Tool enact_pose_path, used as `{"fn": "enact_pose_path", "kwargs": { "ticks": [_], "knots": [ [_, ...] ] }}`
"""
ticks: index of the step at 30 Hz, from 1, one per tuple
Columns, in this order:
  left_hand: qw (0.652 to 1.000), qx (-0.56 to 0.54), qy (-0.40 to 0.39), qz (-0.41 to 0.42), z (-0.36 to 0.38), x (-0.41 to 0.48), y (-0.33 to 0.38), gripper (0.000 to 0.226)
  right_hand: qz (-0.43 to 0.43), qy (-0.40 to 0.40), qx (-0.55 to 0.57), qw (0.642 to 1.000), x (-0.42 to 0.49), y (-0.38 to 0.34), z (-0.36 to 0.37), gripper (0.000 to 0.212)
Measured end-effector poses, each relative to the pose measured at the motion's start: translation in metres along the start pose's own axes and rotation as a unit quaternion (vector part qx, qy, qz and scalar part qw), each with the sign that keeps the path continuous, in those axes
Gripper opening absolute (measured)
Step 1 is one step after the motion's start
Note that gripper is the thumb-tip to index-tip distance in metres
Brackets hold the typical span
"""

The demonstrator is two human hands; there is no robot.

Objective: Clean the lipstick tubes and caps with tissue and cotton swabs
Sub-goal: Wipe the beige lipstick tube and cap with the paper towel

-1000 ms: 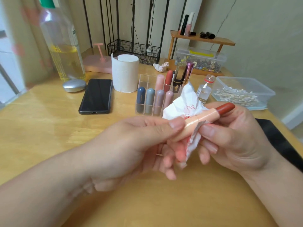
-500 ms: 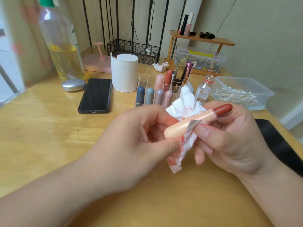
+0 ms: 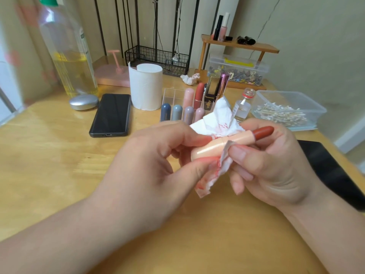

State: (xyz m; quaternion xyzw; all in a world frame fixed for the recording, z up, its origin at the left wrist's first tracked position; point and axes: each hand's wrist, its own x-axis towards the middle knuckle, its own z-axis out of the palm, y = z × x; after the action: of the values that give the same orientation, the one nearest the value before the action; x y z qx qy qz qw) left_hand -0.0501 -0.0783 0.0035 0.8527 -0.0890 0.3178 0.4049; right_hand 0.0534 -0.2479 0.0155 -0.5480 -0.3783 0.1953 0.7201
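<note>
Peach lipstick tube (image 3: 215,149), base newly bared, stained tissue (image 3: 214,123) drooping, hands (image 3: 150,171) (image 3: 276,167) gripping

Gold lettering reading "ydby" is running up the black lipstick case (image 3: 209,96), which is standing in the clear organizer (image 3: 171,95) at twelve o'clock on the table (image 3: 49,155). The labels on the big bottle (image 3: 67,56) and the small vial (image 3: 242,110) are blurring past reading.

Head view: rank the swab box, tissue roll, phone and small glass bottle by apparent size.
1. swab box
2. tissue roll and phone: too alike to rank
3. small glass bottle
</note>
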Motion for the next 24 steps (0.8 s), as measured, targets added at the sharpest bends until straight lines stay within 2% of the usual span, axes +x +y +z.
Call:
{"fn": "enact_pose_path", "kwargs": {
  "ticks": [2,3,5,7,8,9,10,14,16,18,21,22,24],
  "knots": [
    [0.998,-0.053,-0.002,-0.026,0.001,0.001,-0.001,0.016,0.0,-0.004,0.029,1.0,0.0,-0.001,0.001,0.016],
    [0.985,-0.152,-0.026,-0.079,0.0,0.003,0.0,0.017,0.005,-0.007,0.039,0.999,0.0,-0.001,0.001,0.015],
    [0.911,-0.352,-0.117,-0.179,0.0,0.008,-0.001,0.019,0.016,-0.028,0.047,0.998,0.001,0.0,-0.001,0.012],
    [0.845,-0.438,-0.195,-0.237,0.0,0.009,-0.004,0.036,0.02,-0.088,0.05,0.995,0.001,0.0,-0.003,0.009],
    [0.832,-0.447,-0.22,-0.245,0.001,0.01,-0.005,0.04,0.024,-0.114,0.058,0.992,0.001,0.0,-0.003,0.006],
    [0.829,-0.446,-0.23,-0.247,0.001,0.01,-0.006,0.04,0.028,-0.119,0.069,0.99,0.0,0.0,-0.004,0.004],
    [0.841,-0.428,-0.226,-0.243,0.001,0.01,-0.006,0.037,0.034,-0.106,0.074,0.991,0.0,-0.001,-0.004,0.005],
    [0.94,-0.269,-0.117,-0.175,0.003,0.005,0.0,0.022,0.034,-0.034,0.028,0.998,-0.001,0.002,-0.006,0.004],
    [0.948,-0.257,-0.08,-0.17,0.004,0.004,0.005,0.02,0.035,-0.023,0.036,0.998,-0.001,0.001,-0.004,0.006],
    [0.926,-0.316,-0.1,-0.182,0.006,0.005,0.0,0.024,0.042,-0.019,0.056,0.997,0.0,-0.001,-0.005,0.008],
    [0.852,-0.443,-0.164,-0.225,0.008,0.008,-0.007,0.036,0.06,-0.055,0.094,0.992,0.003,-0.003,-0.007,0.013],
    [0.828,-0.474,-0.174,-0.242,0.008,0.008,-0.008,0.036,0.064,-0.069,0.099,0.991,0.004,-0.003,-0.008,0.014],
    [0.803,-0.497,-0.17,-0.28,0.009,0.008,-0.008,0.029,0.079,-0.083,0.119,0.986,0.006,-0.005,-0.009,0.01]
  ]
}}
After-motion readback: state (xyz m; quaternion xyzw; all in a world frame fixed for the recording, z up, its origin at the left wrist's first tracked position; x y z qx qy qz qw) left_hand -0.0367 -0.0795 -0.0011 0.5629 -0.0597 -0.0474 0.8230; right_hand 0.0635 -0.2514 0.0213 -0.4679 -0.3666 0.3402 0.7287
